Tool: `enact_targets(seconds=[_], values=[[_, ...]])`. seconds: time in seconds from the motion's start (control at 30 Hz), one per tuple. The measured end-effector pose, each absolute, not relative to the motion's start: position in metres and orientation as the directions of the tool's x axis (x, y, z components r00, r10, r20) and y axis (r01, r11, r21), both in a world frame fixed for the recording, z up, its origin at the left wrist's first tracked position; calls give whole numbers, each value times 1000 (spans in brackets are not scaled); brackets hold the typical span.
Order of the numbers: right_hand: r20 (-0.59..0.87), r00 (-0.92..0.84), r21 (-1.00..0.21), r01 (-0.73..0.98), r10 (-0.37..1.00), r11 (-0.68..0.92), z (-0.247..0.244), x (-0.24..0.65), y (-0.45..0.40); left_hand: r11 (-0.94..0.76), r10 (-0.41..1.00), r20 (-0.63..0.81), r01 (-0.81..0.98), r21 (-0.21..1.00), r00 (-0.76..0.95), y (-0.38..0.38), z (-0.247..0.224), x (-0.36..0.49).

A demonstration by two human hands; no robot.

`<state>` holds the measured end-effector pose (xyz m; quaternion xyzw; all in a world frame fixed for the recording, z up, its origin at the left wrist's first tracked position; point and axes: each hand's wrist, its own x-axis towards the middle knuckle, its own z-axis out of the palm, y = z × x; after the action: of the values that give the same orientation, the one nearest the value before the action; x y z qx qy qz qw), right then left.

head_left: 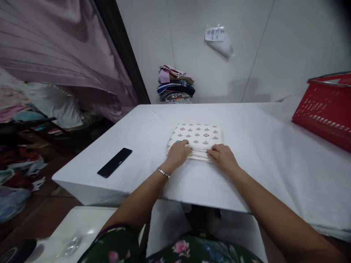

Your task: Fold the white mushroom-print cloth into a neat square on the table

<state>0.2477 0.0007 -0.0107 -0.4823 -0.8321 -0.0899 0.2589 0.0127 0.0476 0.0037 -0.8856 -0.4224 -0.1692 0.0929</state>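
Note:
A folded white cloth (197,134) printed with grey shapes and a few red marks lies in layers on the white-covered table (241,124). My left hand (178,150) grips its near left edge, thumb toward the middle and fingers curled on top. On the near right edge, my right hand (222,156) holds the layers in the same way, fingers bent over the fold. The layered near side of the cloth shows between both hands. Parts of the two near corners are hidden beneath my fingers.
A black phone (115,163) lies on the table at left. A stack of folded clothes (176,86) stands at the back against the wall. At right sits a red plastic basket (326,109). A white stool (79,226) is at lower left, near the table's front edge.

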Motion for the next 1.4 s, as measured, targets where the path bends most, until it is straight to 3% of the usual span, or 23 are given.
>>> enact_targets(seconds=[0.13,0.3,0.43,1.0,1.4], values=[[510,-401,-102,850,761,516,-12,248,2,-678,654,396,732,-70,644,49,2,14],[506,-401,-98,853,763,513,-13,248,2,-702,642,540,701,126,545,43,-5,10],[488,-409,-95,853,772,512,-10,247,1,-707,654,560,675,212,508,39,-8,7],[500,-387,-139,847,775,513,-7,244,-2,-675,664,611,698,241,431,40,-14,11],[547,-398,-107,839,736,533,-5,245,-2,-655,677,613,714,249,407,40,-14,12]])
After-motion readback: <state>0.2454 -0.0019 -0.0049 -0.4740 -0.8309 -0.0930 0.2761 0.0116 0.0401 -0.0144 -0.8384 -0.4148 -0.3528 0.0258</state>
